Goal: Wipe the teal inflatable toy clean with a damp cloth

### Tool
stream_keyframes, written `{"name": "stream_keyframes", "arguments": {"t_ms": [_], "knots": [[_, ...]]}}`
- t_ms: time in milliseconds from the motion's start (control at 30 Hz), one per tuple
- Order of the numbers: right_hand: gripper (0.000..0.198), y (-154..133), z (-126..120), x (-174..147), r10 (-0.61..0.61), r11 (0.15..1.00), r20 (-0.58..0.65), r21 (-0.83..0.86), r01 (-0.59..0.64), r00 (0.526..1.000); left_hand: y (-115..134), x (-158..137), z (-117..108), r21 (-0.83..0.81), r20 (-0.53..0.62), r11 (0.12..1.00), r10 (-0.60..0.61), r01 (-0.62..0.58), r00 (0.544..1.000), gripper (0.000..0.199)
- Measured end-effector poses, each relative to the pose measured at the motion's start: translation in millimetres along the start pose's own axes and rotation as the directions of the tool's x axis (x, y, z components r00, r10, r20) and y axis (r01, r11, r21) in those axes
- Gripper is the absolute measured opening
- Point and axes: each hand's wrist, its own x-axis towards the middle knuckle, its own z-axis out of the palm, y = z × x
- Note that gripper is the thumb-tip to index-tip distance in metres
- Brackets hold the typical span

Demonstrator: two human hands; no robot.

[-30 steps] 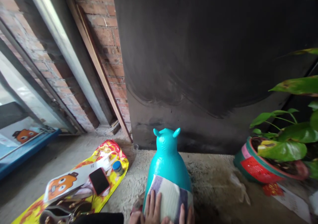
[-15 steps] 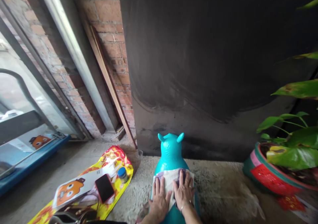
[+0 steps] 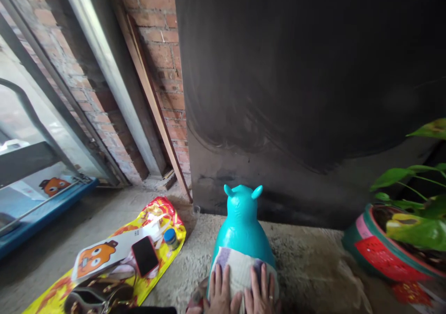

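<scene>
A turquoise inflatable animal toy (image 3: 244, 230) with two small ears stands in front of me, its head toward the dark board. Over its back lies a white cloth (image 3: 239, 263) with purple patches. My left hand (image 3: 221, 293) rests flat on the cloth's left part, fingers stretched out. Beside it my right hand (image 3: 260, 293), with a ring on one finger, presses flat on the right part, fingers likewise extended. The lower edge of the picture cuts off both wrists, and the hands hide part of the cloth.
A yellow and red plastic sheet (image 3: 163, 274) on the floor bears a phone (image 3: 145, 256), a blue-lidded jar (image 3: 170, 238), a picture card (image 3: 95, 258) and a brown bag (image 3: 101, 297). At right stands a potted plant (image 3: 376, 246). The dark board (image 3: 296, 95) rises ahead; a blue cart (image 3: 69, 205) is at left.
Both hands and the cloth have slid back toward me along the toy, baring more turquoise behind its head. The view has shifted slightly.
</scene>
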Motion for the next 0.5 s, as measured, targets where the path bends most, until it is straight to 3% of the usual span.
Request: {"name": "stream_keyframes", "arguments": {"t_ms": [133,267,367,500], "knots": [[0.049,-16,-28,65,0.018,0.997,0.223,0.072,-0.035,0.975,18,27,-26,-0.065,0.019,0.998,-0.022,0.023,1.0,0.064],[0.05,-26,-42,103,0.016,0.992,0.277,0.119,-0.051,0.961,26,50,-43,-0.143,0.026,0.99,-0.013,0.017,1.0,0.062],[0.051,-25,-39,94,0.017,0.996,0.242,0.085,-0.038,0.97,25,48,-47,-0.179,0.027,0.984,0.017,-0.011,0.999,0.063],[0.053,-13,-18,34,-0.041,0.999,0.103,0.011,0.04,0.994,11,21,-48,-0.203,0.126,0.979,0.058,-0.032,0.99,0.072]]}}
